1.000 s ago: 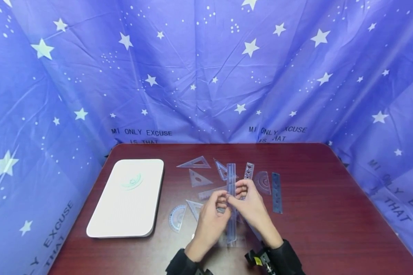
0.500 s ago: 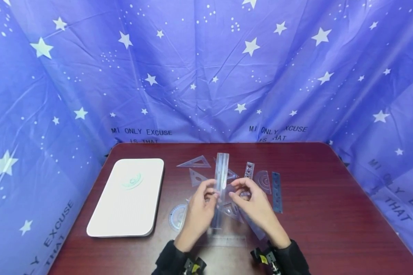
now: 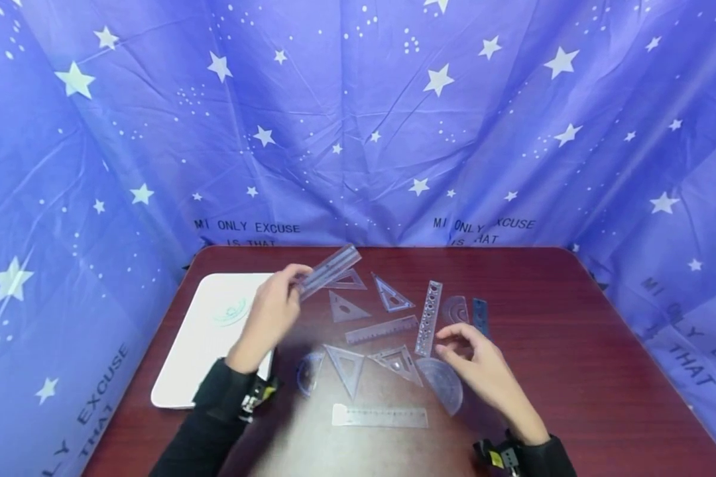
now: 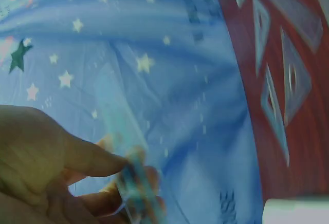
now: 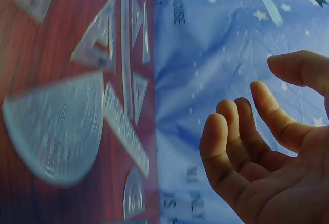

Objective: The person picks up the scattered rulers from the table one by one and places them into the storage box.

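Note:
My left hand [image 3: 272, 313] pinches a clear ruler [image 3: 332, 267] between thumb and fingers, raised and tilted toward the upper right. In the left wrist view the ruler [image 4: 123, 113] looks blurred against the curtain. My right hand [image 3: 476, 363] is free, its fingers loosely bent, over the right side of the tools. Closest to it are a clear protractor [image 3: 441, 385] and a stencil ruler with round holes [image 3: 428, 318]. Behind it lie a second protractor [image 3: 455, 310] and a bluish ruler [image 3: 480, 314], partly hidden by the hand.
A white lidded box [image 3: 181, 361] stands at the left, partly behind my left arm. Several set squares, among them one with blue edging [image 3: 390, 293], lie mid-table. Two clear rulers lie there too, one in front [image 3: 380, 417]. A starry curtain [image 3: 358, 132] closes the back.
My left hand has carried the ruler left and up from the middle, close to the box, turning it aslant. My right hand has drawn away from the ruler, to the right.

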Demonstrator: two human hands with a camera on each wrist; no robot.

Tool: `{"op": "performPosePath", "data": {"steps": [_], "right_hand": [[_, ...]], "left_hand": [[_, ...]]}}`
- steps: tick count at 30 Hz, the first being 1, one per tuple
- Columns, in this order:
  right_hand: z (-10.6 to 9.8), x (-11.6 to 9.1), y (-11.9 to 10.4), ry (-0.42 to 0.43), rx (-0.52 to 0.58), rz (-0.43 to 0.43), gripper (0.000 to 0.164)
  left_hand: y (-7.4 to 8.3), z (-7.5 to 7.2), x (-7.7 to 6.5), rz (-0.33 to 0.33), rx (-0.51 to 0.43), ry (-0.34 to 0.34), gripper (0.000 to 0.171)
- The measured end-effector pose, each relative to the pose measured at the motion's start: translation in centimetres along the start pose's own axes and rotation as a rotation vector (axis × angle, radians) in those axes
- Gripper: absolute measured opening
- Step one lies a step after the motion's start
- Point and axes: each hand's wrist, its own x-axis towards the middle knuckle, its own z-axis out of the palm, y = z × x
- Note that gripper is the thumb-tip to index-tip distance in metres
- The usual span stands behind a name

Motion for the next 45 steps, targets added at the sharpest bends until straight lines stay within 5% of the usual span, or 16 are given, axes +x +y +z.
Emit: {"op": "performPosePath", "data": {"steps": [8, 11, 12, 17, 18, 19, 24, 29, 34, 42, 45], "right_hand": [[-2.6, -1.1, 2.8, 0.038, -0.102, 0.039, 0.026], [-3.3, -1.5, 3.6, 0.042, -0.102, 0.048, 0.028], [-3.6, -1.6, 3.8, 0.042, -0.097, 0.053, 0.028], [-4.5, -2.0, 4.8, 0.046, -0.074, 0.076, 0.032], [-4.7, -2.1, 5.0, 0.051, -0.072, 0.079, 0.033], [-4.8, -2.1, 5.1, 0.057, -0.072, 0.080, 0.033], [-5.2, -2.3, 5.6, 0.083, -0.068, 0.084, 0.032], [-5.1, -2.3, 5.9, 0.089, -0.063, 0.079, 0.030], [-4.8, -2.3, 6.0, 0.091, -0.057, 0.075, 0.029], [-4.7, -2.3, 6.0, 0.088, -0.056, 0.092, 0.030], [-4.7, -2.2, 6.1, 0.085, -0.058, 0.086, 0.030]], "left_hand": [[-4.4, -4.0, 2.1, -0.211, 0.170, -0.190, 0.043], [-6.9, -4.6, 2.4, -0.278, 0.197, -0.247, 0.045], [-9.6, -4.2, 2.6, -0.269, 0.183, -0.253, 0.044], [-13.3, -5.1, 2.4, -0.419, 0.147, -0.346, 0.043], [-13.7, -5.3, 2.2, -0.449, 0.125, -0.356, 0.042], [-12.3, -6.1, 1.9, -0.502, 0.132, -0.377, 0.040], [-13.7, -7.0, 1.1, -0.573, 0.095, -0.414, 0.026], [-16.3, -6.1, 1.5, -0.685, 0.137, -0.459, 0.026], [-21.2, -4.8, 1.5, -0.676, 0.195, -0.473, 0.021], [-17.0, -5.8, -0.5, -0.410, 0.455, -0.391, 0.025], [-15.5, -6.2, -1.1, -0.395, 0.477, -0.370, 0.030]]}}
